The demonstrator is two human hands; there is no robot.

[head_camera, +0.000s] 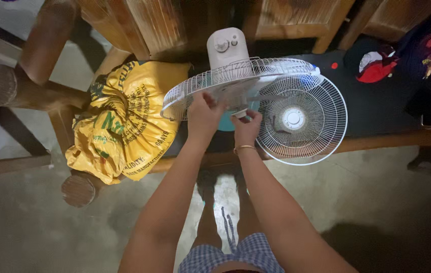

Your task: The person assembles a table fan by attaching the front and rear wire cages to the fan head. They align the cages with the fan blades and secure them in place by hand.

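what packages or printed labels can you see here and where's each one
Yellow sack: bulging woven bag with green and dark print, lying on the wooden bench, left of the white fan that the left hand and right hand touch.
Red, white and black printed cloth item: on the dark bench top, upper right.
No signs or screens.

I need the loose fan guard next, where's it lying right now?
In the head view, the detached front grille lies on the dark bench, right of the right hand, beside the fan's rear grille.
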